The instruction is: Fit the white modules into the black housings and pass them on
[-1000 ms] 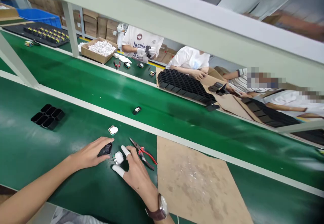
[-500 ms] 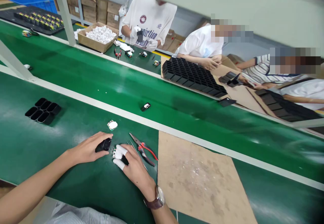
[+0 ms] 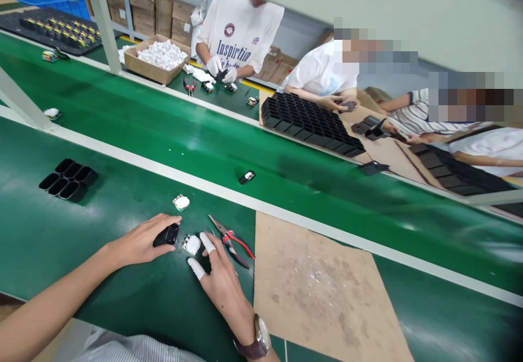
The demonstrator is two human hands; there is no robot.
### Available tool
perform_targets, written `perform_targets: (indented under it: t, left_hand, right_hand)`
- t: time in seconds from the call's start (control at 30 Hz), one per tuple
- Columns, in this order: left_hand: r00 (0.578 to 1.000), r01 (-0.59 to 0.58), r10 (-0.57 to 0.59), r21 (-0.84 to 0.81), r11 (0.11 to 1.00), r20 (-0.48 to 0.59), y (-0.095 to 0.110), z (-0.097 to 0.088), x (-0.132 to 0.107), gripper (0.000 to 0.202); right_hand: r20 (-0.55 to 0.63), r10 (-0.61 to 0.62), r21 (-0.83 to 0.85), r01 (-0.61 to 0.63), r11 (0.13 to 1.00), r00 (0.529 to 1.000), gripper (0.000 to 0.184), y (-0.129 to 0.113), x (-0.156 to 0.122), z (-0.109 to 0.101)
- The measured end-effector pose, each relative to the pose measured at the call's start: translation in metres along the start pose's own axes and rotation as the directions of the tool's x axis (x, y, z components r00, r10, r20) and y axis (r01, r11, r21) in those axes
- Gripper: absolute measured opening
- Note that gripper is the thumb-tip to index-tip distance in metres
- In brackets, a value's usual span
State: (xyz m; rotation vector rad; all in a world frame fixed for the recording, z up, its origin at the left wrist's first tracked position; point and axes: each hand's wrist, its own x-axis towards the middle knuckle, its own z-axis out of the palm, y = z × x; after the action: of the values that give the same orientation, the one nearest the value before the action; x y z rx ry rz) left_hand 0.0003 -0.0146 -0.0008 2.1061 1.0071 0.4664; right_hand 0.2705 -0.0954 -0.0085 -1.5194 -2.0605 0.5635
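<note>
My left hand [image 3: 149,237] is closed around a black plastic housing [image 3: 171,234], its thumb and fingers on opposite sides. Just right of it, a small circuit board with a white pad on top [image 3: 191,244] lies on the green bench. My right hand [image 3: 216,269], with white finger cots on thumb and forefinger, is spread beside that board and holds nothing. A second white-topped circuit board [image 3: 181,202] rests farther back. Long-nose pliers with red and black handles [image 3: 232,242] lie beyond my right hand, a thin metal tool partly hidden beside them.
Several black housings [image 3: 68,179] stand grouped at left. A stained cardboard sheet [image 3: 322,291] covers the bench at right. Behind a pale rail, a green conveyor [image 3: 196,138] carries a black housing with a white-topped part [image 3: 247,176]. Co-workers handle parts across it.
My right hand has let go of the nearer circuit board and drawn back right, fingers spreading. My left hand stays put. The housing on the conveyor has moved right.
</note>
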Motion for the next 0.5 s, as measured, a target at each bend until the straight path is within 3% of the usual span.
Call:
perform_targets:
  t: [0.23,0.5]
  left_hand:
    - [0.999,-0.016,0.016,-0.008,1.0,-0.028,0.002,-0.003,-0.002,0.069]
    - [0.998,-0.054,0.053,-0.014,0.998,-0.023,0.006,-0.002,-0.005,0.073]
  right_hand:
    - [-0.109,-0.071,-0.077,0.062,0.995,0.991,0.049,0.002,0.003,0.014]
    - [-0.139,-0.125,-0.113,0.109,0.988,0.982,0.045,0.001,0.006,0.013]
